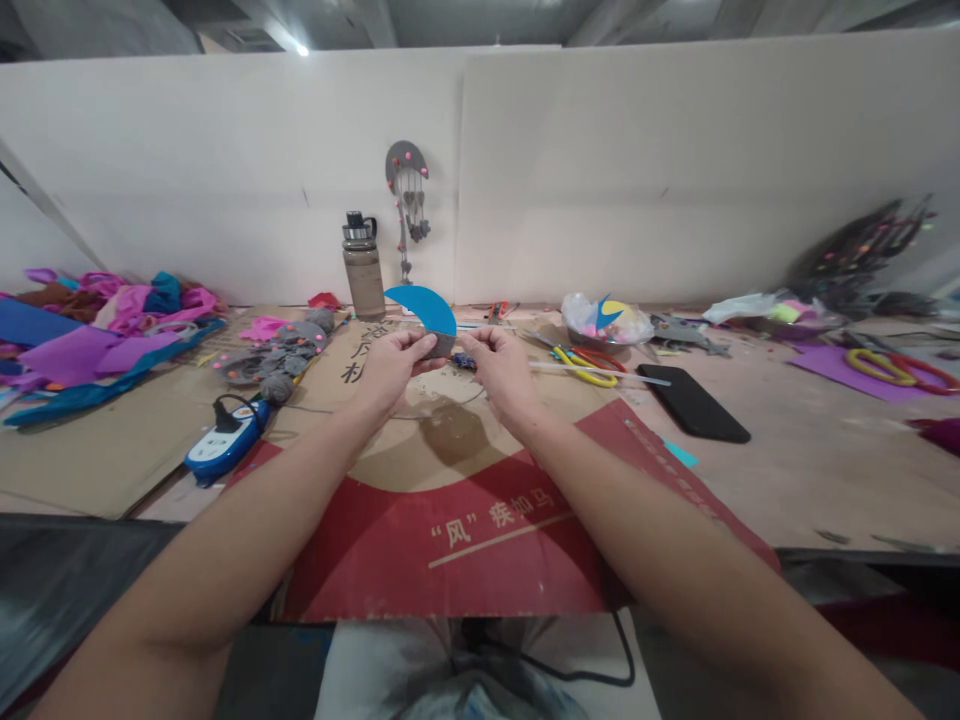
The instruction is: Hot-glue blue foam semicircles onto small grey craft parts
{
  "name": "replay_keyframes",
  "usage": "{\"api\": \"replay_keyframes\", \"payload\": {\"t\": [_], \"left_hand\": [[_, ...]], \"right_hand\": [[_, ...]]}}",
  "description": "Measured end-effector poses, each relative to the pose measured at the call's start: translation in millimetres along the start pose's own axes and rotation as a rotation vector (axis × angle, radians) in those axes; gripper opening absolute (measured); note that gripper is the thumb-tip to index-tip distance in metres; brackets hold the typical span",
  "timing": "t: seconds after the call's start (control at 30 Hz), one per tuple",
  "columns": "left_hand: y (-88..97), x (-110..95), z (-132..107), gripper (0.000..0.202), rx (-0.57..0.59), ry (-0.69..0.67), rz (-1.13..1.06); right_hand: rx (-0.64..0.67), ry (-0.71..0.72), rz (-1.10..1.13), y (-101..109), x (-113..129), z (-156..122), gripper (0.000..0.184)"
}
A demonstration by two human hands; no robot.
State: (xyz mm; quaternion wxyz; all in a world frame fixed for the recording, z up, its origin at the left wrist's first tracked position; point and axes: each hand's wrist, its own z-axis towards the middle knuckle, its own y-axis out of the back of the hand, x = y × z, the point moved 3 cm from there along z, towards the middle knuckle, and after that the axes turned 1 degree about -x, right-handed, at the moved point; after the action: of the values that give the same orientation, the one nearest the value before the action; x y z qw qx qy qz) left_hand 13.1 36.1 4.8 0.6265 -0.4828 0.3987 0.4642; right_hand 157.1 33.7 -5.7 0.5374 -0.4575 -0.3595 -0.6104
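Note:
Both my arms reach out over a flattened cardboard sheet (480, 540) with a red printed band. My left hand (394, 365) pinches the lower edge of a blue crescent-shaped felt piece (426, 305), held upright above the cardboard. My right hand (501, 365) is closed close beside it, fingers pinched on a small dark bit (463, 360) that I cannot make out, right by the crescent's lower end. The two hands almost touch.
A water bottle (362, 268) and a grey hanging felt ornament (407, 195) stand at the back wall. Felt scraps (97, 320) lie left, a blue-white power strip (223, 445) nearer. Yellow and red scissors (585, 365), a black phone (694, 403) and a plastic bag (606, 318) lie right.

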Motion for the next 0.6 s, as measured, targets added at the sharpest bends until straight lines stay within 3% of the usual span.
{"api": "replay_keyframes", "payload": {"t": [0.3, 0.6], "left_hand": [[0.7, 0.2, 2.6, 0.015, 0.090, 0.035, -0.063], [5.3, 1.4, 7.0, 0.014, 0.112, 0.075, -0.126]], "right_hand": [[0.006, -0.013, 0.080, 0.9, -4.7, 3.9, 0.021], [0.258, -0.194, 0.354, -2.9, 2.2, -2.3, 0.032]]}}
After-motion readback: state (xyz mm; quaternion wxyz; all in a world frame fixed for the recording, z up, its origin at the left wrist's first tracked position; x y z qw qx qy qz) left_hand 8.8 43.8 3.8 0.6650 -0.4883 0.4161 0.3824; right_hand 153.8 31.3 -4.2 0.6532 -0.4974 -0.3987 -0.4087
